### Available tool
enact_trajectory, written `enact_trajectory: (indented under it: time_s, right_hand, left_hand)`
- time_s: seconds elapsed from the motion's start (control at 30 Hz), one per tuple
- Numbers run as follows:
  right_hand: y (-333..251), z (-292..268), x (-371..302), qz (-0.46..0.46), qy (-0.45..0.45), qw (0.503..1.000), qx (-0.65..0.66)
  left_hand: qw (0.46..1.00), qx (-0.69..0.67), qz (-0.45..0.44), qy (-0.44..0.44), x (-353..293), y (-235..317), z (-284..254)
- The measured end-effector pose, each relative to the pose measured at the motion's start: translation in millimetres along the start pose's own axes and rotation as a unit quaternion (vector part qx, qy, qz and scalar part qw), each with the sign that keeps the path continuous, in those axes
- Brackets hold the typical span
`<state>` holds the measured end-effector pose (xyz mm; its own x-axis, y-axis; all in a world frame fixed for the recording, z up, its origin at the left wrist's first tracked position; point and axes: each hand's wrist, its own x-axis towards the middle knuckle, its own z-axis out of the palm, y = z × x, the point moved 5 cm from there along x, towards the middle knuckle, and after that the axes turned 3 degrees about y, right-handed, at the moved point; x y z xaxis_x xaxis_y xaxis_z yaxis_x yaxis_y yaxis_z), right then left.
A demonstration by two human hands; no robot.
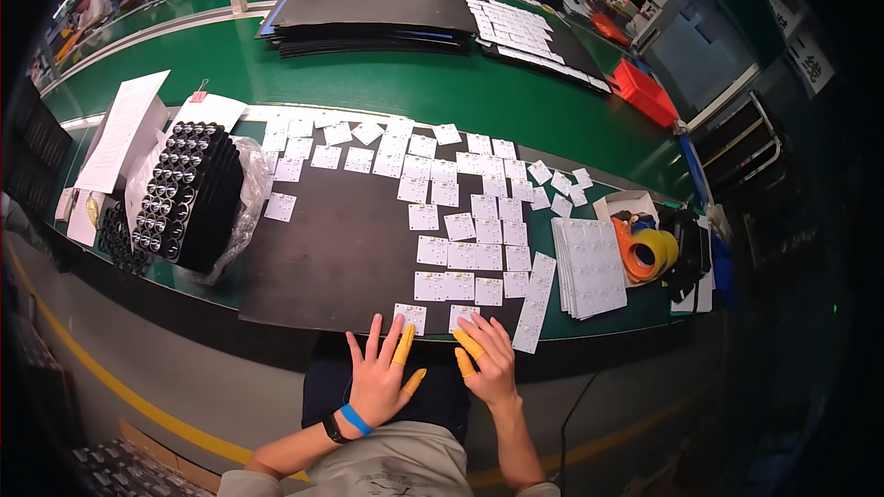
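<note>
My left hand (380, 377) is open near the front edge of a black mat (322, 258), fingers spread, with yellow finger cots on thumb and index finger. Its index fingertip touches or hovers over a small white circuit board (410, 315). To its right, my right hand (490, 368) also wears two yellow finger cots. Its fingers reach out, slightly bent, over the lower part of another white circuit board (462, 313); contact is hard to judge. Thumb and index finger stand apart. Many similar boards lie in loose rows, such as one white board (430, 286), farther up the mat.
A long board strip (534, 304) and a stack of white panels (589, 267) lie at right, beside yellow tape rolls (649, 253). Black trays of round cups (189, 189) stand at left. Beyond are stacked black sheets (368, 14) and a red bin (645, 92).
</note>
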<state>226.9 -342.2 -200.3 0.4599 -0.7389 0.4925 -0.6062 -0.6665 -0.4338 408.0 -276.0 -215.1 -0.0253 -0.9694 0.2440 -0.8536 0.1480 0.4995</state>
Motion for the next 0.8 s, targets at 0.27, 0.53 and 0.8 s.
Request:
enact_trajectory:
  time_s: [0.27,0.53,0.8]
  right_hand:
    - [2,-17,-4,0.052,0.070,0.996,-0.028]
    - [48,-61,-59,0.142,0.059,0.971,-0.184]
    - [33,-103,-55,0.080,0.223,0.951,-0.200]
  left_hand:
    - [1.000,0.014,-0.023,-0.009,23,17,1]
    - [0.986,-0.142,0.035,0.082,9,21,-2]
    - [0.949,-0.278,0.109,0.101,36,55,-4]
